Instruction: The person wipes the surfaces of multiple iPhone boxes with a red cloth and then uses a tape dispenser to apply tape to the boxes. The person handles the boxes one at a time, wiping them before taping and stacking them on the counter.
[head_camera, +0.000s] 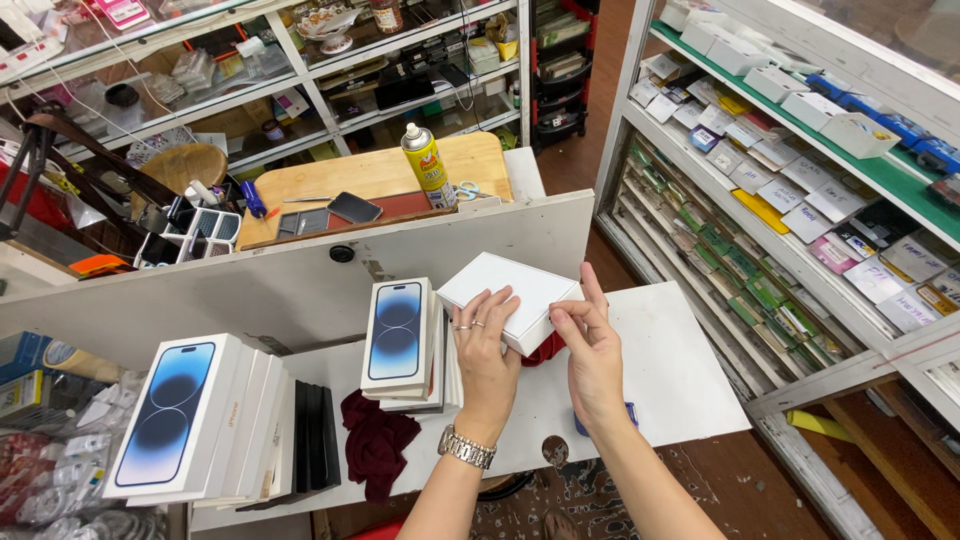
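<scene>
While the left hand (485, 345) clamps a plain white box (510, 298) from beneath, the right hand (592, 345) pinches its near corner, just right of the phone boxes (402, 340).

Left hand (487, 350) gripping, fingers flat; right hand (592, 345) pinching.

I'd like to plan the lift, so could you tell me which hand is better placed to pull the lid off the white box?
Probably the right hand: its fingertips pinch the white box edge, while the left hand steadies it.
</scene>
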